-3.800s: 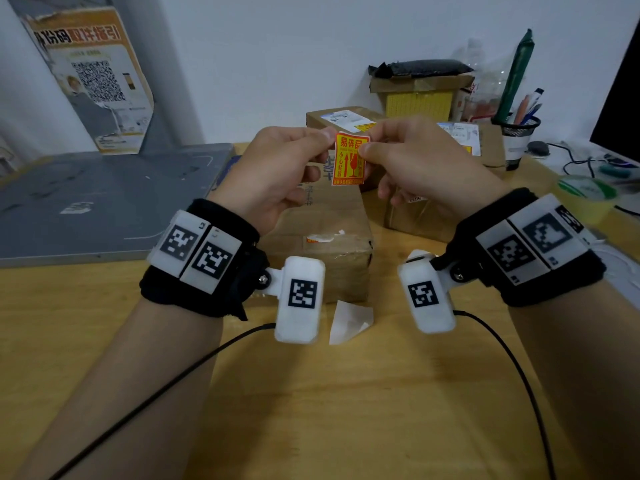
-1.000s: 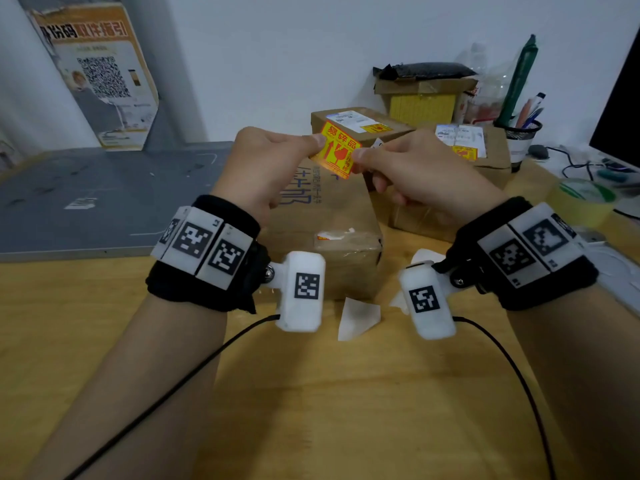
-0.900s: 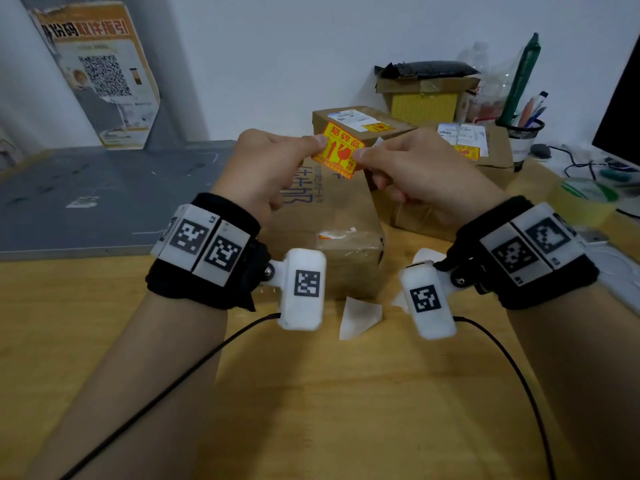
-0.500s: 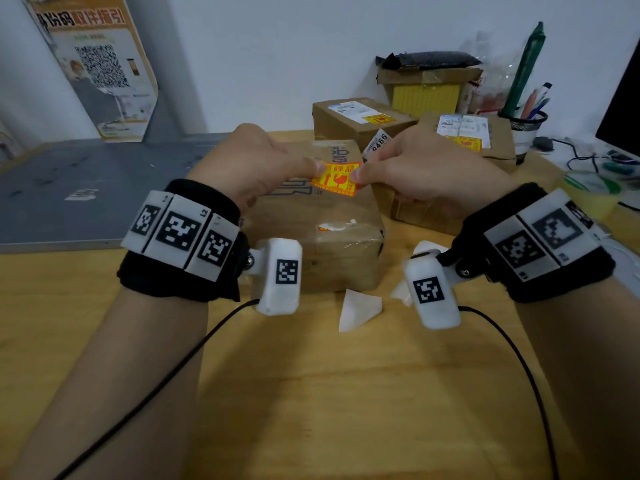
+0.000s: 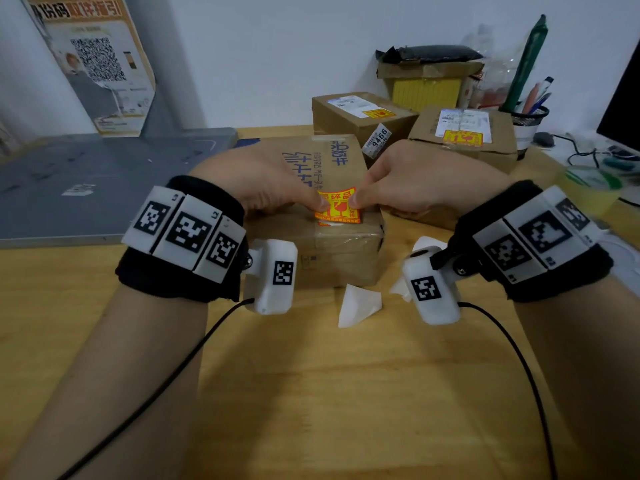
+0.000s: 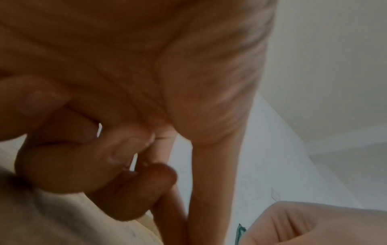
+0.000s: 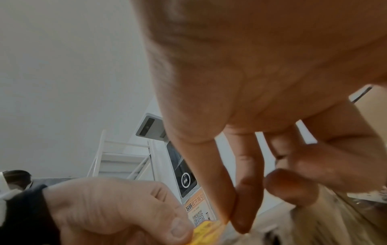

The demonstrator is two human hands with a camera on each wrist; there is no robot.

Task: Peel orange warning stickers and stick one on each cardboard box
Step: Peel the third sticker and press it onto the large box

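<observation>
The left thumb (image 5: 320,201) and the right thumb (image 5: 356,201) were down on the upper edge of the orange warning sticker (image 5: 337,206), one at each top corner. In the right wrist view the right hand's thumb and forefinger were closed together on the sticker's (image 7: 206,232) edge, and the left thumb lay on its other side. The left hand (image 5: 263,183) had its fingers curled, pinching the left corner; the right hand (image 5: 412,183) was curled likewise, its other fingers folded under the palm. The left wrist view showed only blurred, bent fingers (image 6: 90,165).

The sticker lay on the top face of the nearest cardboard box (image 5: 311,244), close to that box's front edge and toward its right corner, over the clear tape. This box stood near the middle of the wooden tabletop (image 5: 311,393). Two scraps of white backing paper (image 5: 358,304) lay on the tabletop just in front of the box.

Behind it, toward the tabletop's far edge, stood a second box (image 5: 360,114) and, to the right, a third box (image 5: 464,136), each bearing an orange sticker on top. A mesh pen cup (image 5: 528,124) stood near the far right corner, and a grey mat (image 5: 104,181) covered the far left part
</observation>
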